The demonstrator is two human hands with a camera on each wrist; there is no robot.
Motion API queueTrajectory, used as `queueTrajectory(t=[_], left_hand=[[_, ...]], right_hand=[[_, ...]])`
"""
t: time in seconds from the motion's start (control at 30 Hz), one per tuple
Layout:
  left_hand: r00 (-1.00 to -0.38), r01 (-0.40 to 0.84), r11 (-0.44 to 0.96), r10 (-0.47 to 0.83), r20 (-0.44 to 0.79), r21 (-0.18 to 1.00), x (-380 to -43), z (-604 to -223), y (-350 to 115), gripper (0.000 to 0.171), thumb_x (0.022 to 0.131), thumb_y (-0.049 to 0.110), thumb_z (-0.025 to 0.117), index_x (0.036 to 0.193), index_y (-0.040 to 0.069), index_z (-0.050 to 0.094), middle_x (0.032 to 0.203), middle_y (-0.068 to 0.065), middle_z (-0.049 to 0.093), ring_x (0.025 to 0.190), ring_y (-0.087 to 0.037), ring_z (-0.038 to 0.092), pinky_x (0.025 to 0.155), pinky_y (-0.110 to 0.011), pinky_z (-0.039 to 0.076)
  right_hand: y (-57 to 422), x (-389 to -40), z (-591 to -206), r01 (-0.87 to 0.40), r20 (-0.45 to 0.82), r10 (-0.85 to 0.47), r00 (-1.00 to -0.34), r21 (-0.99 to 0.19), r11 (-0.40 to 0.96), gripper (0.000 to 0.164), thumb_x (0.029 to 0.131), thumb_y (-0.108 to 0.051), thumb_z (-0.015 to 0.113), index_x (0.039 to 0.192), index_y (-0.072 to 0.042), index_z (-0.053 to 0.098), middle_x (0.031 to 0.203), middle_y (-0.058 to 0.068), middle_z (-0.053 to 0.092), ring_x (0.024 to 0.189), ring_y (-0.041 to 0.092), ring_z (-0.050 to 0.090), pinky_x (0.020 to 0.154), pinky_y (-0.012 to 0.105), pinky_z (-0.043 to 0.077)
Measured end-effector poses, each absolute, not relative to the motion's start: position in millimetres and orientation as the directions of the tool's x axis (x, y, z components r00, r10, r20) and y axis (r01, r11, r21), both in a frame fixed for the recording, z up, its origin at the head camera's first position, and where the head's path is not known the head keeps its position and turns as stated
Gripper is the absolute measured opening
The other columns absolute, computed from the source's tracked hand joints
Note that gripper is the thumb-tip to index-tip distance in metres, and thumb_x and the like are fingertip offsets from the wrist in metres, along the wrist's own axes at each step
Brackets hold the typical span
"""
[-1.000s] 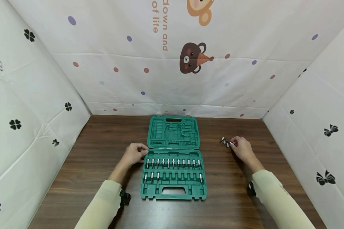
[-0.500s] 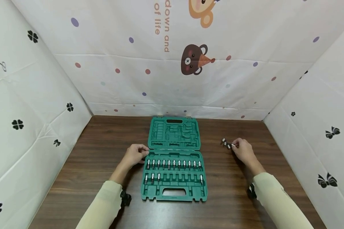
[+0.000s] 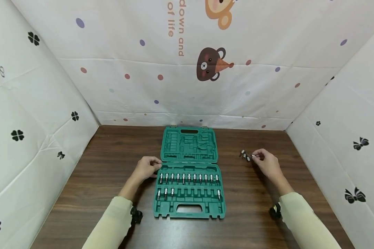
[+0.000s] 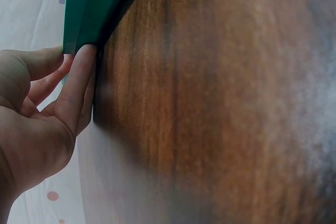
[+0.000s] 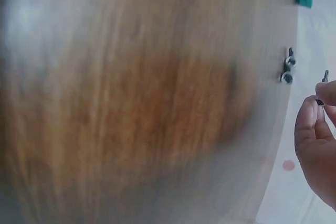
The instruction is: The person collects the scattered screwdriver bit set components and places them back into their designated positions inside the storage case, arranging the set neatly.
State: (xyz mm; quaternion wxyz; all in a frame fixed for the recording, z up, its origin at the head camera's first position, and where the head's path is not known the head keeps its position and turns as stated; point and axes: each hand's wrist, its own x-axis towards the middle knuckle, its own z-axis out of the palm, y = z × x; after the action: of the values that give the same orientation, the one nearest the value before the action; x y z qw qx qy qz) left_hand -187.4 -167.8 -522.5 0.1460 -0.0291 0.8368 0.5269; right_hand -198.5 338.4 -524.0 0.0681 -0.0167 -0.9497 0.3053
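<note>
An open green socket case point(image 3: 188, 207) lies on the table, with several silver-and-black bit sockets point(image 3: 188, 178) in two rows of slots. At the upper left corner of its lower half, my left hand point(image 3: 145, 167) grips the edge; thumb and fingers point(image 4: 81, 72) lie on either side of the case wall point(image 4: 86, 19) in the left wrist view. My right hand point(image 3: 268, 164) pinches a small bit socket point(image 5: 325, 76) between thumb and fingers, partly hidden by them. Just left of that hand, several loose bit sockets point(image 3: 244, 156) lie on the table, some also in the right wrist view.
The case lid point(image 3: 189, 145) lies folded back toward the rear wall. Patterned white sheets point(image 3: 127, 90) enclose the brown wooden table point(image 3: 112, 145) at the back and both sides. Dark wrist cameras point(image 3: 136, 215) sit on both wrists.
My right hand has drawn slightly right, away from the loose pile, with the bit socket between its fingers. The left hand stays at the case edge.
</note>
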Motion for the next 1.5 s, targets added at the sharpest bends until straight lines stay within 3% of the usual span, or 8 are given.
queueTrajectory(t=[0.2, 0.47, 0.83, 1.27, 1.5], left_hand=[[-0.956, -0.201, 0.442, 0.106, -0.274, 0.874, -187.3, -523.2, -167.8, 0.018, 0.102, 0.006, 0.064, 0.117, 0.002, 0.073, 0.102, -0.014, 0.067, 0.086, -0.020, 0.069, 0.070, -0.036, 0.066], [-0.956, -0.202, 0.439, 0.106, -0.273, 0.876, -187.1, -523.4, -167.4, 0.016, 0.102, 0.006, 0.064, 0.115, 0.002, 0.074, 0.099, -0.013, 0.067, 0.084, -0.021, 0.069, 0.069, -0.035, 0.066], [-0.956, -0.204, 0.442, 0.102, -0.275, 0.874, -189.1, -521.2, -167.9, 0.017, 0.103, 0.008, 0.064, 0.116, 0.004, 0.074, 0.099, -0.012, 0.066, 0.085, -0.022, 0.069, 0.071, -0.036, 0.066], [-0.954, -0.205, 0.448, 0.106, -0.279, 0.870, -189.2, -523.8, -168.1, 0.017, 0.103, 0.008, 0.064, 0.116, 0.004, 0.074, 0.100, -0.012, 0.067, 0.085, -0.020, 0.068, 0.071, -0.036, 0.066], [-0.956, -0.197, 0.452, 0.106, -0.272, 0.870, -188.4, -524.1, -168.2, 0.018, 0.103, 0.008, 0.063, 0.117, 0.003, 0.074, 0.102, -0.013, 0.067, 0.085, -0.020, 0.068, 0.071, -0.036, 0.066]], right_hand=[[328.4, -192.0, -516.3, -0.036, 0.107, 0.041, -0.993, -0.626, 0.779, 0.011, 0.099, -0.014, 0.070, 0.108, -0.007, 0.071, 0.100, 0.013, 0.072, 0.088, 0.020, 0.064, 0.062, 0.022, 0.052], [305.3, -188.2, -507.5, -0.121, 0.134, -0.041, -0.990, -0.673, 0.730, 0.012, 0.098, -0.014, 0.073, 0.108, -0.009, 0.072, 0.103, 0.010, 0.073, 0.086, 0.005, 0.061, 0.070, 0.017, 0.050], [265.9, -179.2, -493.0, -0.164, 0.067, -0.174, -0.983, -0.756, 0.634, 0.010, 0.100, -0.015, 0.071, 0.110, -0.012, 0.072, 0.102, 0.006, 0.072, 0.089, 0.014, 0.063, 0.074, 0.021, 0.055], [226.1, -166.5, -482.7, -0.168, 0.015, -0.288, -0.958, -0.842, 0.513, 0.013, 0.100, -0.013, 0.070, 0.113, -0.010, 0.073, 0.104, 0.006, 0.072, 0.094, 0.019, 0.066, 0.077, 0.025, 0.058], [202.6, -159.9, -482.4, -0.204, 0.015, -0.375, -0.927, -0.859, 0.470, 0.014, 0.099, -0.012, 0.071, 0.113, -0.010, 0.073, 0.103, 0.004, 0.071, 0.092, 0.015, 0.066, 0.078, 0.026, 0.059]])
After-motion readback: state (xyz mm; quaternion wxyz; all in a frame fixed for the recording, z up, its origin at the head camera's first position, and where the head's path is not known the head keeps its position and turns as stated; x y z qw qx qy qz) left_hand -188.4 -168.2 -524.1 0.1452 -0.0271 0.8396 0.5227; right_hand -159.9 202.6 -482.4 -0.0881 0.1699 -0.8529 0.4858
